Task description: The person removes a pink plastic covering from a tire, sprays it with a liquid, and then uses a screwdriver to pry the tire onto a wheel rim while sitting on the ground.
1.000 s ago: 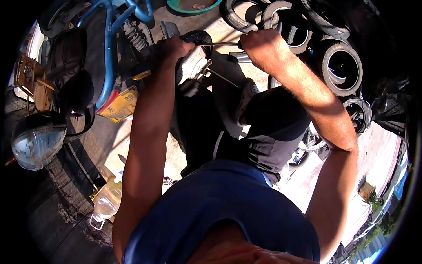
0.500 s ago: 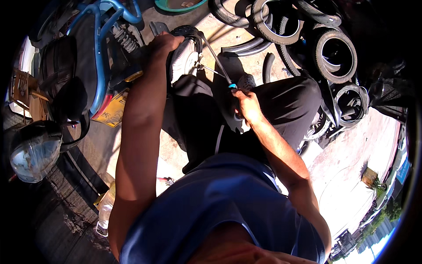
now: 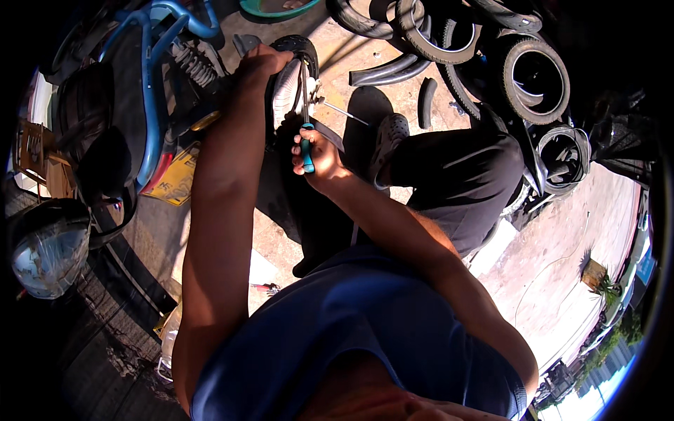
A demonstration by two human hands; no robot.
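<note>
A wheel with a pale metal hub (image 3: 285, 97) and a black tyre (image 3: 303, 46) stands between my legs. My left hand (image 3: 267, 62) grips the tyre's top left edge, most of its fingers hidden behind the hand itself. Closed round the teal handle of a long screwdriver (image 3: 307, 156) is my right hand (image 3: 324, 156). The metal shaft points away from me along the right side of the wheel, its tip at the tyre's rim edge. A thin axle rod (image 3: 345, 112) sticks out to the right from the hub.
Several loose tyres (image 3: 516, 84) and cut black tube pieces (image 3: 387, 72) lie at the far right. A blue-framed scooter (image 3: 149, 98) with a yellow plate (image 3: 175, 175) stands at left, near a clear-visored helmet (image 3: 49, 252). A green basin (image 3: 281, 12) sits at the far edge.
My right hand has swung left with the screwdriver, whose shaft went from slanting to nearly straight along the wheel. My right knee has shifted slightly right; my left hand stays on the tyre.
</note>
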